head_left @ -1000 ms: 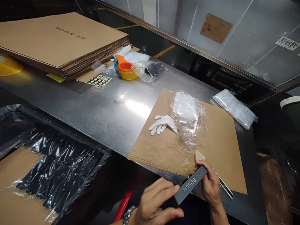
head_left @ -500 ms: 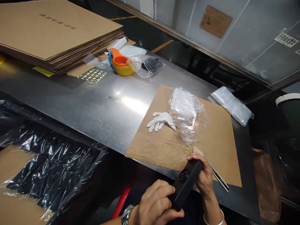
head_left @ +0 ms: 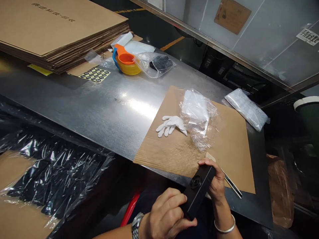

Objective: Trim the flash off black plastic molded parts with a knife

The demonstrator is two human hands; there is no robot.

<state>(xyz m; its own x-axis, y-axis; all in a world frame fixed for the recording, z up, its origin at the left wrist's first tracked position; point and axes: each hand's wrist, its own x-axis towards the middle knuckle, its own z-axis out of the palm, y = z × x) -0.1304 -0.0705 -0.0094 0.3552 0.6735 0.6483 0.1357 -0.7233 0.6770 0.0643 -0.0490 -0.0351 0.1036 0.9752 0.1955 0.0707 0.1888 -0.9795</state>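
Observation:
A black rectangular block-like part point(head_left: 200, 189) with a round recessed fitting on one face is held tilted in front of the table's near edge. My left hand point(head_left: 167, 212), with a watch at its wrist, grips the lower end. Around the upper end my right hand point(head_left: 216, 181) is closed, a bangle on that wrist. Just beyond the right hand lies a long thin tool point(head_left: 231, 184) with a black-and-white body, partly hidden by the hand. A white glove point(head_left: 171, 125) rests on the cardboard sheet point(head_left: 164, 156).
Crumpled clear plastic with white sheets point(head_left: 195, 108) lies on the cardboard. A wrapped white pack point(head_left: 246, 108) is at the right. Farther back are orange and yellow scoops point(head_left: 128, 63), a sticker sheet point(head_left: 96, 75) and stacked cardboard point(head_left: 74, 26). Black plastic-wrapped items point(head_left: 59, 172) sit lower left.
The view has shifted slightly, so the table things sit a little higher in the picture. Both hands keep their hold on the black part, with its tilt nearly the same.

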